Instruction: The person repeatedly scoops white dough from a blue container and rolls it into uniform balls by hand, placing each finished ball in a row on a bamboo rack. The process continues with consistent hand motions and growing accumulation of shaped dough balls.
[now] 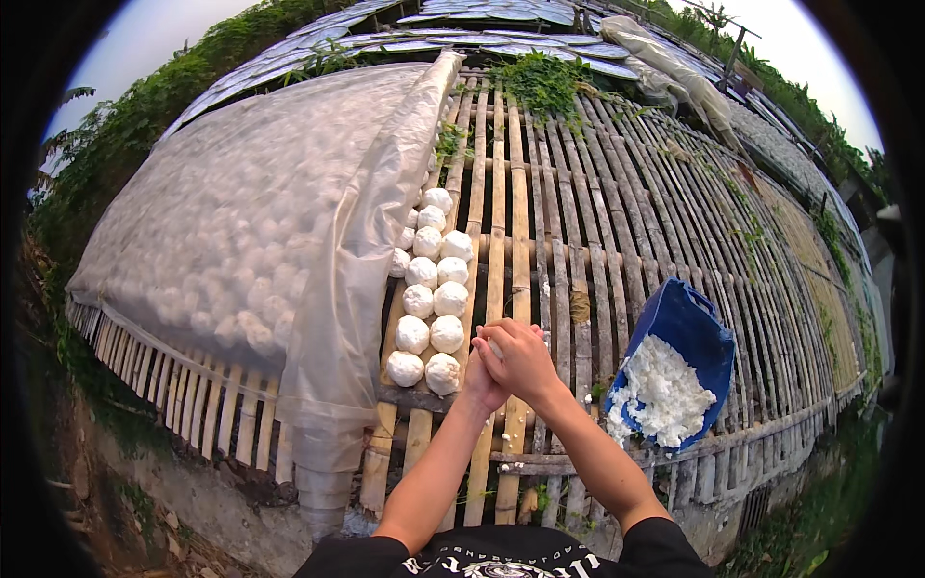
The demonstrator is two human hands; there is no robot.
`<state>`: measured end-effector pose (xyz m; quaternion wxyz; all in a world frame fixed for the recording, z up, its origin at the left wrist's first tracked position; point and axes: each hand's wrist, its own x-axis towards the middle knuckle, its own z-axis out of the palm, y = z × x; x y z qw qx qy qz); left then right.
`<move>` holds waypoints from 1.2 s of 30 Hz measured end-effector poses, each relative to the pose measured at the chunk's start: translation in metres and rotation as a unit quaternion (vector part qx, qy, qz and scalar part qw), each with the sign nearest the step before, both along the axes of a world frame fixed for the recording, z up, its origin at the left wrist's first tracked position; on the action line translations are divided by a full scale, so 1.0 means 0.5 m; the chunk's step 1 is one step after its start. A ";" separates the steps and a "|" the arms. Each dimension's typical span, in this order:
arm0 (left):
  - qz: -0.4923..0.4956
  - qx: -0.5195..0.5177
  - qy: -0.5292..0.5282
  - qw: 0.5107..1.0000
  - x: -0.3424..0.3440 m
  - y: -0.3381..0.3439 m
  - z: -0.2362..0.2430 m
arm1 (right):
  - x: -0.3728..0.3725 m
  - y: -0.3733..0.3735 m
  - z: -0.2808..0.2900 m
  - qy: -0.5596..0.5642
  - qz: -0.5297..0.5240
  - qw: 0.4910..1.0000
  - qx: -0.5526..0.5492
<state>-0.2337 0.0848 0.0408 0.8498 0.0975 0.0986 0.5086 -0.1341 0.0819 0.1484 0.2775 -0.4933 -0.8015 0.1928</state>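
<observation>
A slatted bamboo rack (521, 222) spreads across the scene, its near edge running just in front of the person and its slats reaching away toward the far edge. A cloudy plastic sheet (251, 173) covers the left part of the rack, with many round white shapes showing dimly through it and its bunched right border running from the far edge down over the near edge. Rows of silvery flat panels (540, 50) lie beyond the rack's far edge, and a clump of green leaves (544, 82) sits at that edge, near the middle. A blue bin (711, 352) rests tilted near the rack's near edge, to the right of the hands, its open side toward the person. A crumbly white mass (665, 390) fills the lower part of the bin, some of it at the lip. The left hand (485, 383) and the right hand (521, 358) are pressed together above the slats near the near edge, the right one lapped over the left with its fingers curled; whether they enclose anything, I cannot tell. Just left of the hands, white balls (446, 333) stand close together in rows beside the sheet's bunched border, running from the near edge toward the far edge. Small white crumbs (588, 398) dot the slats between the hands and the bin.
</observation>
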 end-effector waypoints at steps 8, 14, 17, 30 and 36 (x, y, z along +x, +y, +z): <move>0.077 -0.155 0.005 0.985 0.008 0.023 0.008 | 0.000 0.044 -0.020 -0.076 -0.038 0.993 0.080; 0.021 -0.210 0.002 0.978 0.012 0.095 0.031 | 0.001 0.280 -0.053 0.043 -0.025 0.997 -0.061; -0.043 -0.245 -0.017 0.968 0.026 0.064 0.039 | -0.041 0.443 -0.079 0.016 -0.053 0.998 0.016; -0.135 -0.221 -0.007 0.966 0.024 -0.035 0.013 | -0.174 0.762 -0.226 -0.137 -0.102 0.979 -0.111; -0.136 -0.230 -0.009 0.964 -0.002 -0.072 0.000 | 0.010 0.699 -0.107 0.123 -0.156 0.980 0.005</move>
